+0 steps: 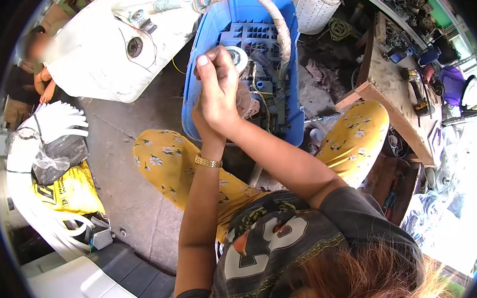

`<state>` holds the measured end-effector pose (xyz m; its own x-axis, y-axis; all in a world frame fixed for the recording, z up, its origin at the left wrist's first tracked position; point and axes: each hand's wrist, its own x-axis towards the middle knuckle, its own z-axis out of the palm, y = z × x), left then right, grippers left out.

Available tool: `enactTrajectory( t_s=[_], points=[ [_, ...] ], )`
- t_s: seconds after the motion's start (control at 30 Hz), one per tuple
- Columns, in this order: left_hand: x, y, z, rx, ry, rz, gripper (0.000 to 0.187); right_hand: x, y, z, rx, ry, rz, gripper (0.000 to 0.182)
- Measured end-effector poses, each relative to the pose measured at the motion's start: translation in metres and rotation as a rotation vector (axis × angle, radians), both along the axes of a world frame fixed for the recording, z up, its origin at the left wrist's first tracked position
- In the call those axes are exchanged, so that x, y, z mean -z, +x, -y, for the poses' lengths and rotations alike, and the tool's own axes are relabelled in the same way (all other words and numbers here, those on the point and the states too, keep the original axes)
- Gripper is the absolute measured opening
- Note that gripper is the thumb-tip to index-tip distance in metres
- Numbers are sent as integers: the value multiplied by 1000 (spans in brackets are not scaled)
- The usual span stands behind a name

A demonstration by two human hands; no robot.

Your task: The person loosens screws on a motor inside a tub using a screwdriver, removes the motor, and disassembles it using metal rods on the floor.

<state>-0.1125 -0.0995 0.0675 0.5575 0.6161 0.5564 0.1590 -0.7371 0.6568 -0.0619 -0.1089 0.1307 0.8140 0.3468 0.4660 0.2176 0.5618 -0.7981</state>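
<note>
My right hand (219, 90) is closed, its thumb and fingers curled together over the near left part of a blue plastic casing (188, 106). Whatever the fingers hold, if anything, cannot be made out. Below it and mostly covered is my left hand (205, 125), with a gold-coloured band on the wrist; its fingers are hidden. Just beyond the right hand shows a round part with a pale rim (237, 56). Inside the casing are a blue grid (251, 32), wires and mechanical parts. A pale ribbed hose (275, 17) runs down into its right side.
A large white panel (96, 54) with small parts on it lies at upper left, a person's hand (47, 93) near its edge. White tubes (56, 118) and a yellow bag (79, 191) are at left. A wooden table (389, 95) bearing a drill (418, 93) stands at right.
</note>
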Motion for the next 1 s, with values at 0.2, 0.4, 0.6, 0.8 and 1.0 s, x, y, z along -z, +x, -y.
enactTrajectory(
  t_s=[0.2, 0.4, 0.6, 0.8, 1.0],
  points=[
    [-10, -23, -36, 480, -534, 33, 24, -24, 57, -8, -1394, -181, -59, 46],
    [35, -14, -51, 320, -533, 134, 25, -13, 11, -11, -265, -243, 103, 27],
    [50, 0, -31, 200, -508, 288, 35, -5, -14, -10, 121, -184, 117, 25],
    [-14, -25, -45, 395, -759, 39, 27, -29, 40, -23, -919, -297, -23, 46],
    [16, -23, -61, 878, -1689, 735, 25, -23, 49, -29, -1018, -216, 71, 40]
  ],
)
